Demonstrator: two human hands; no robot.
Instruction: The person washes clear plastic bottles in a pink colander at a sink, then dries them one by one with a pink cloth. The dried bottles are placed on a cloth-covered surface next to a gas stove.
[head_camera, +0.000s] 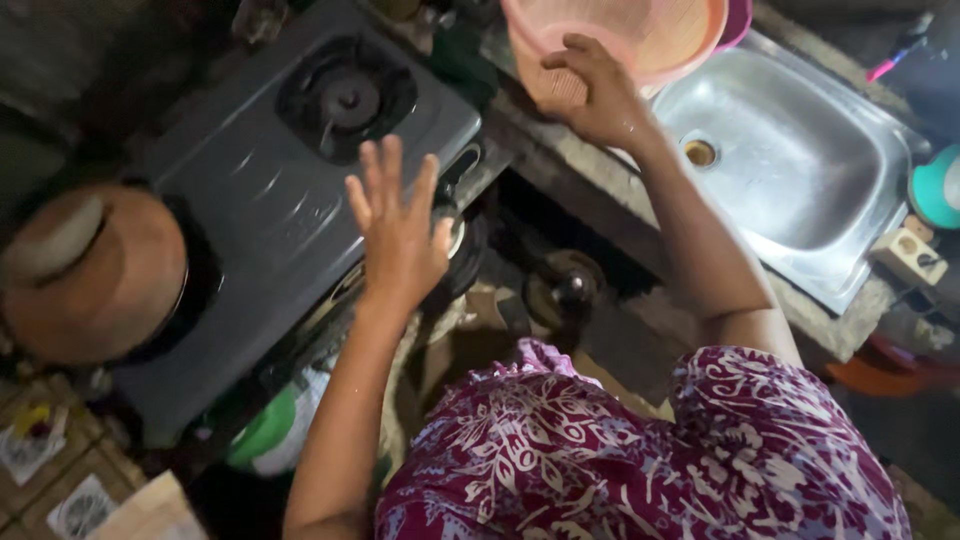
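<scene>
Above sink (800, 150), pink ribbed plastic basket (640, 35) w/ right hand (595, 90) fingers gripping rim; left hand (398, 225) splayed, empty.

Your garment (640, 450) fills the lower right of the frame: a magenta-purple cloth printed all over with white leaves, scrolling vines and flower shapes, with small patches of pale lilac toward the lower edge. It lies in soft folds and stops at the shoulders, so both your arms are bare, with no sleeves. Your left hand (398, 235), at centre frame, and your right hand (598, 92), at the upper centre, show no rings, bracelets or watch.
</scene>
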